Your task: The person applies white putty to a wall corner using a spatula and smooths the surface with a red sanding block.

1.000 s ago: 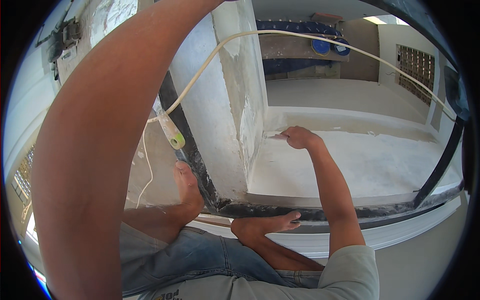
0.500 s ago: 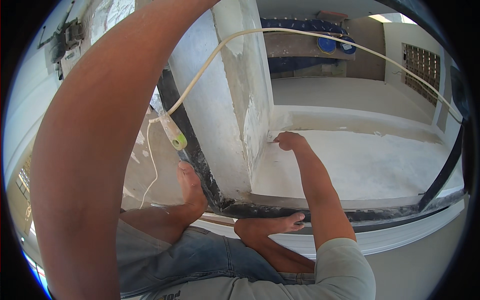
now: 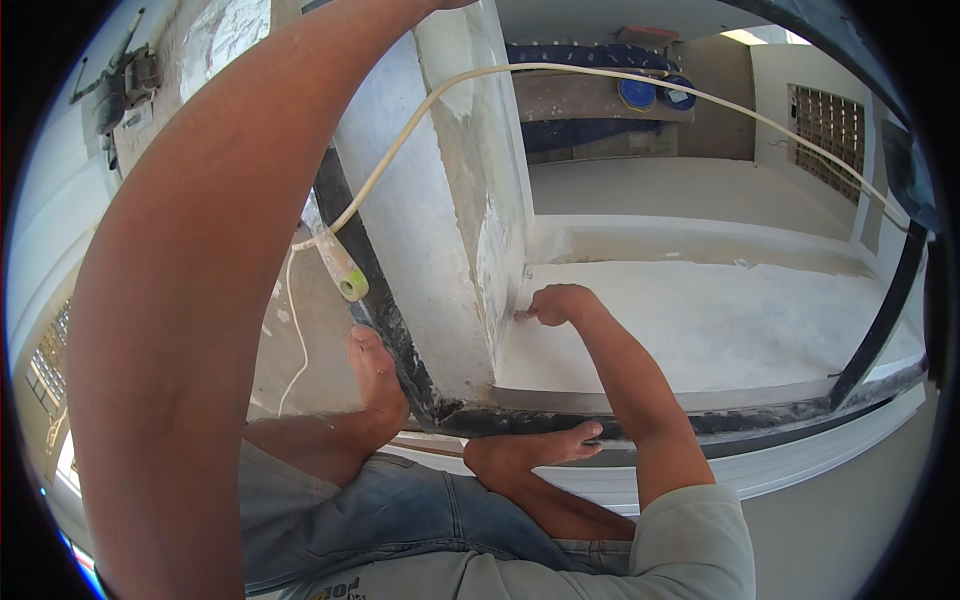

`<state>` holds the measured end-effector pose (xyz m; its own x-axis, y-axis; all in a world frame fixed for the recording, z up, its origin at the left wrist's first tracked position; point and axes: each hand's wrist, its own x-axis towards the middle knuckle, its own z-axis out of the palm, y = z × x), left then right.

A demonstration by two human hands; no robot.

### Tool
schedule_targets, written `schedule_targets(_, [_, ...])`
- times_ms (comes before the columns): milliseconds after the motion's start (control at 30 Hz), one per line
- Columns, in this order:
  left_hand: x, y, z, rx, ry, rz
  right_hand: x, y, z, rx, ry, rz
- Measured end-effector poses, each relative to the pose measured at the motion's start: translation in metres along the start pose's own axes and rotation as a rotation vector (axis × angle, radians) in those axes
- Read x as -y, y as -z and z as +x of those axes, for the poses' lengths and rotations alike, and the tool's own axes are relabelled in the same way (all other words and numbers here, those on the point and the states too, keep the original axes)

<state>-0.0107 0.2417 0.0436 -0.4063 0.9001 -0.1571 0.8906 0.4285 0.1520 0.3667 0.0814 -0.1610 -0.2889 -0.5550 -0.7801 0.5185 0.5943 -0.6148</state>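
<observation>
Our right hand (image 3: 560, 303) is closed around a small scraper (image 3: 524, 315), its tip at the left end of the white surface (image 3: 700, 325), just beside the pillar (image 3: 415, 250). Our left hand (image 3: 458, 3) barely shows at the far edge, so we cannot tell its grip; the two are well apart. To the left, a pale handle (image 3: 338, 262) lies by the black bar (image 3: 403, 350), near our bare feet (image 3: 540, 450). A cable (image 3: 560, 67) arches across the scene, and two blue tubs (image 3: 637, 94) sit far right
</observation>
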Motion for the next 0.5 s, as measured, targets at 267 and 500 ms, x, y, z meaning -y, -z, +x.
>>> schedule_targets(267, [0.008, -0.006, -0.003, -0.028, 0.014, -0.021, 0.021, 0.021, -0.088, 0.131, 0.040, 0.028])
schedule_targets(500, [0.006, -0.006, 0.000, -0.027, -0.003, 0.015, -0.045, 0.033, -0.073, -0.236, 0.072, 0.169])
